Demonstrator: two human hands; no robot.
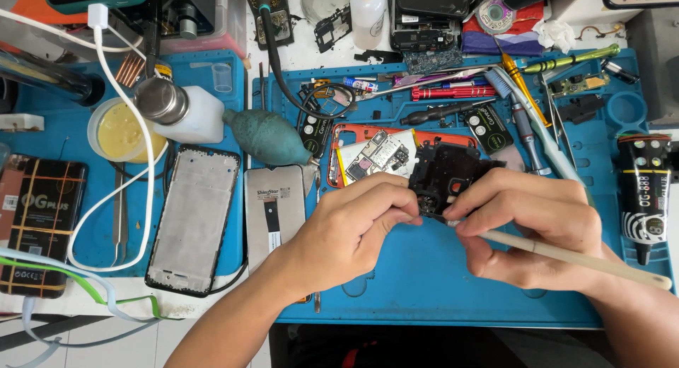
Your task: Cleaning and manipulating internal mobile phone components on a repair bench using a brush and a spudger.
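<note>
Over the blue work mat (pixel 438 290) on the table, the left hand (pixel 346 230) pinches the edge of a black plastic phone cover piece (pixel 445 173), fingers curled tight on it. The right hand (pixel 530 226) is closed around a cream-coloured brush handle (pixel 587 258), whose tip meets the black piece between the two hands. The piece sits raised just above the mat, in front of an orange phone frame (pixel 368 134) that holds a circuit board (pixel 378 156).

To the left, a round cream tub (pixel 117 131) stands open with a yellowish paste inside. Beside it a white plastic bottle (pixel 187 113) lies with its metal cap (pixel 161 99) toward the tub. A small clear cup (pixel 221 76) stands behind it; what it holds cannot be told. A white squeeze bottle (pixel 369 14) stands at the back edge. A teal rubber air blower (pixel 267 136) lies near the mat's left border, nozzle pointing right. A bare phone mid-frame (pixel 194 219) and a grey phone screen panel (pixel 274 216) lie side by side. A white cable (pixel 145 170) loops across the left mat. Screwdrivers (pixel 453 92) and tweezers crowd the mat's far side.
</note>
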